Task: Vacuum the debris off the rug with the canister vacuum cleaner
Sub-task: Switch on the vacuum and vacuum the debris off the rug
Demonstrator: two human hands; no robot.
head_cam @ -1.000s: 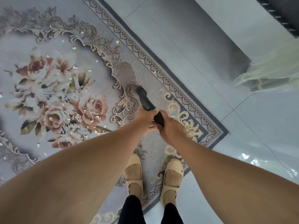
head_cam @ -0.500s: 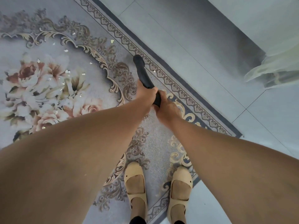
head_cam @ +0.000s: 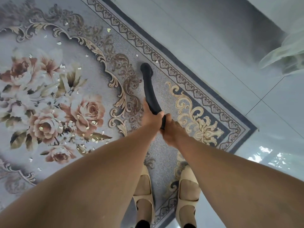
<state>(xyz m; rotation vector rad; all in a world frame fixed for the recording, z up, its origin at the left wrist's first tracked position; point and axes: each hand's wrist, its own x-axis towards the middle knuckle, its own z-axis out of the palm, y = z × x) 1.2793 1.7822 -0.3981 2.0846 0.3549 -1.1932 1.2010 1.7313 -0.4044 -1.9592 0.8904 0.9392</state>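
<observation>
Both hands, left hand [head_cam: 150,118] and right hand [head_cam: 172,131], have fingers wrapped around the black vacuum hose [head_cam: 149,91] above the rug [head_cam: 105,38]'s debris-strewn corner.

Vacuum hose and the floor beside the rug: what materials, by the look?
Vacuum hose: matte black, likely flexible plastic or rubber; it curves and shows no glare. Floor: probably glazed ceramic or stone tile; thin grout lines and bright reflections at the right. Both hands grip the hose.
</observation>
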